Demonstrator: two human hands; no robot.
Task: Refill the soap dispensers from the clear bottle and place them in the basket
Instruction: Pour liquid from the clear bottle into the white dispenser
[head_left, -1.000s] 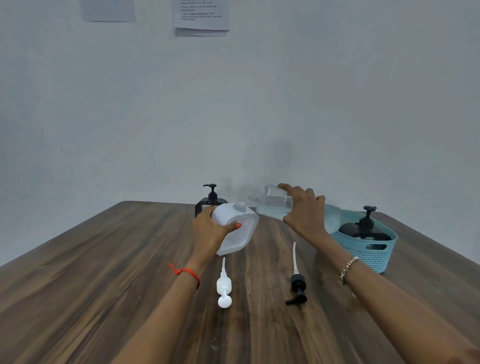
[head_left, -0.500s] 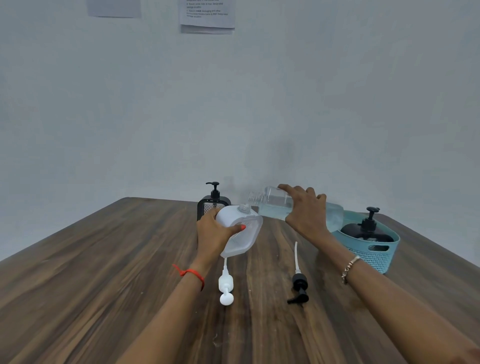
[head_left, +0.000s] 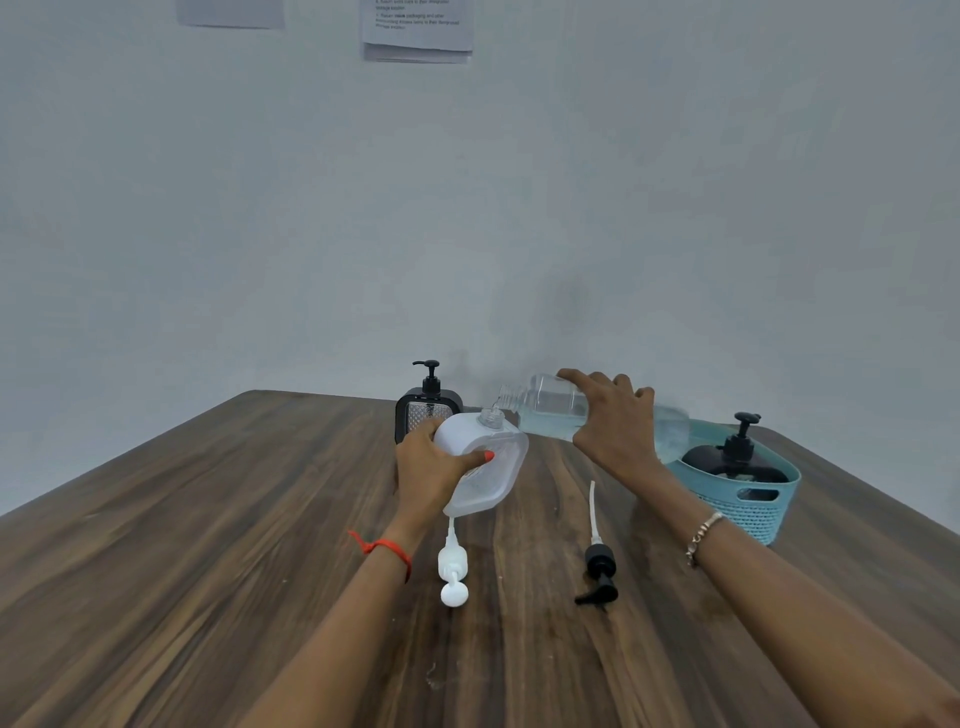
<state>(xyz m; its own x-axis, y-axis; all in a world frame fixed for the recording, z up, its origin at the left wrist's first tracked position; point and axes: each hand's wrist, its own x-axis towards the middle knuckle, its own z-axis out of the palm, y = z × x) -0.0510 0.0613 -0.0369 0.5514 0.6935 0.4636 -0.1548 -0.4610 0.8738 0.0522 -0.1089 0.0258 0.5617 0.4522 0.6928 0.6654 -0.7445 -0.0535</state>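
Note:
My left hand (head_left: 434, 473) grips a white soap dispenser (head_left: 488, 467), tilted with its open neck up and to the right. My right hand (head_left: 618, 426) holds the clear bottle (head_left: 550, 408) on its side, part full of pale liquid. The bottle's mouth sits just above the dispenser's neck. A white pump (head_left: 452, 569) and a black pump (head_left: 600, 566) lie loose on the table in front. A teal basket (head_left: 748, 501) at the right holds a black dispenser (head_left: 735, 460). Another black dispenser (head_left: 428, 405) stands behind my left hand.
The wooden table (head_left: 208, 545) ends at a pale wall close behind the dispensers. Paper sheets (head_left: 418, 28) hang high on that wall.
The clear bottle's mouth has come closer to the white dispenser's neck, and the dispenser has lifted slightly. The pumps and basket have not moved.

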